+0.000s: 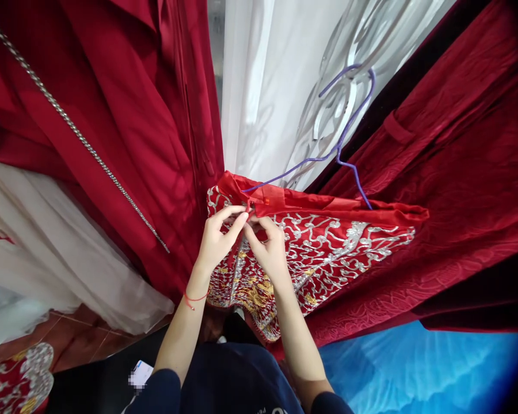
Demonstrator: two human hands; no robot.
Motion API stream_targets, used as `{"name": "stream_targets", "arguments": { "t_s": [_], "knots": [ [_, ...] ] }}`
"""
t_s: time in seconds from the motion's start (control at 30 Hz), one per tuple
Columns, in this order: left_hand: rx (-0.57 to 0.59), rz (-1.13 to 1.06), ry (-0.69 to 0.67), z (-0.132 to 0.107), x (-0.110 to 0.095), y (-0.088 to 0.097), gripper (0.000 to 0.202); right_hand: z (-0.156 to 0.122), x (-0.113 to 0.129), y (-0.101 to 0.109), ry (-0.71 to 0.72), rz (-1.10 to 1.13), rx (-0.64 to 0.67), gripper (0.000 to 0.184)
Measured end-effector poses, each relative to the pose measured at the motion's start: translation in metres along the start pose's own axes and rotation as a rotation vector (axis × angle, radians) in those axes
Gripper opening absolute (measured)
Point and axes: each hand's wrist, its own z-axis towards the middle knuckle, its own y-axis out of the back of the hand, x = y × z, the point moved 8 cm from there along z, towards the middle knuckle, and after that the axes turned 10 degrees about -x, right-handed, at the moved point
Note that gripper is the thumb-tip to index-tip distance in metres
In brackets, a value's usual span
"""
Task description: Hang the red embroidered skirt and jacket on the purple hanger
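Observation:
A red skirt [328, 241] with silver and gold embroidery hangs in front of me from a purple wire hanger [347, 129], whose hook is over a white scrolled metal frame [351, 109]. At the left part of the skirt's red satin waistband [319, 202], my left hand [220, 233] pinches the edge with thumb and forefinger. Right beside it, my right hand [267, 244] is closed at the same spot, fingertips almost touching the left ones. A small red fastening [251, 204] shows between the fingertips; its exact kind is partly hidden.
Dark red satin cloth [125, 92] with a beaded silver strip [82, 138] hangs on the left, above white tulle [82, 270]. More dark red fabric [457, 172] hangs at right, with blue cloth [414, 368] below. Another embroidered red piece [21, 379] lies at lower left.

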Motion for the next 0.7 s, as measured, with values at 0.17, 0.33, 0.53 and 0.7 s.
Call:
{"name": "stream_targets", "arguments": {
  "t_s": [0.17,0.33,0.53,0.7],
  "knots": [
    [-0.002,-0.040,0.073,0.000,0.011,0.000,0.023,0.001,-0.006,-0.003,0.002,-0.002,0.003,0.014],
    [-0.031,-0.047,0.078,0.009,0.011,-0.003,0.022,0.007,0.001,0.001,0.024,-0.001,0.031,0.011],
    [-0.106,-0.030,-0.003,0.008,0.006,0.002,0.013,0.014,0.011,0.016,0.057,0.089,-0.019,0.014],
    [-0.045,0.056,-0.138,0.001,-0.011,0.002,0.021,0.016,0.007,0.017,0.001,0.130,-0.072,0.010]
  ]
}}
